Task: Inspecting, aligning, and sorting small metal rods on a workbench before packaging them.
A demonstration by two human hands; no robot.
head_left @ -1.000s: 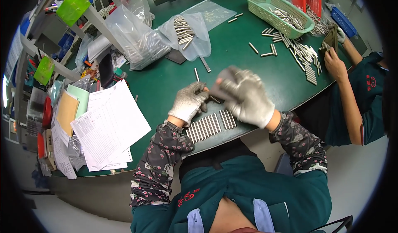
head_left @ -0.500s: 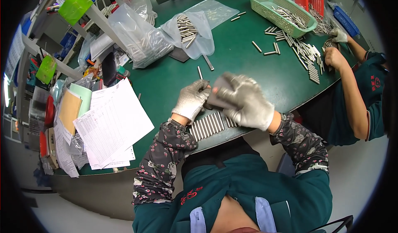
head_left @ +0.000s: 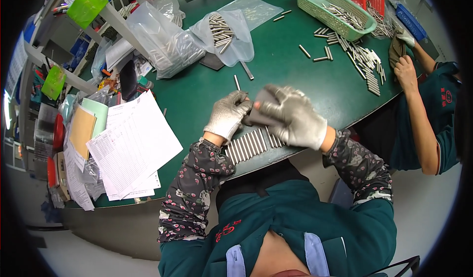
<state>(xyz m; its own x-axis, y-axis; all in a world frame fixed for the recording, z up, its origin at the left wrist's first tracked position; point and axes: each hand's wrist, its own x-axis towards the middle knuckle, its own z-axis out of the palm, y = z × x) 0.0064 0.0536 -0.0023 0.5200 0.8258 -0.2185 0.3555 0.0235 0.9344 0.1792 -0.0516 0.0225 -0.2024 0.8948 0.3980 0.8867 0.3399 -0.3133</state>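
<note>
My right hand (head_left: 295, 119), in a greyish-white glove, grips a dark grey flat pad (head_left: 265, 107); motion smears both a little. My left hand (head_left: 227, 113), gloved too, has its fingers pressed together at the pad's left edge. What those fingers hold, if anything, is hidden. Below the hands, a row of shiny metal pins (head_left: 246, 147) lies side by side near the table's front edge. A few more pins (head_left: 274, 138) are partly covered by my right hand. Just beyond my left hand lies a single pin (head_left: 237, 82).
Clear bags of pins (head_left: 173, 55) and an opened bag (head_left: 241, 45) stand at the back. Papers (head_left: 138, 144) cover the left. Loose pins (head_left: 364, 60) and a green basket (head_left: 305, 3) are at the right, beside a co-worker's hands (head_left: 406, 72) with a brown cloth (head_left: 395, 50).
My right hand and the pad have shifted very slightly, with my left hand almost in place. At the right, the co-worker's hands have moved and the brown cloth shows more.
</note>
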